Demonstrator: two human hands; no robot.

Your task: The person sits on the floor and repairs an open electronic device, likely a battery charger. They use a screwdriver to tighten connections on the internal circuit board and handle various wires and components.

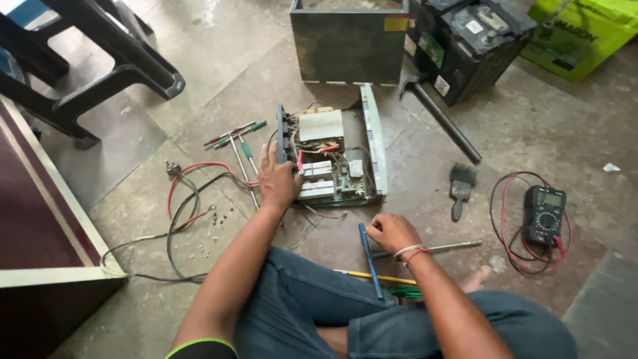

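A: Knees in jeans [312, 306] sit nearest. Left of the opened power unit [335, 159], loose screws [203, 249] lie out.

B: Hands?

A: Left hand [278, 179], fingers spread, rests on the unit; right hand [392, 233], below it, closes around a T-handled tool [369, 256].

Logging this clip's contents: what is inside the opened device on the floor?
Inside the opened device: a boxy transformer, a circuit board, red and black wires. The left hand covers the near-left corner; whatever lies under the parts is hidden.
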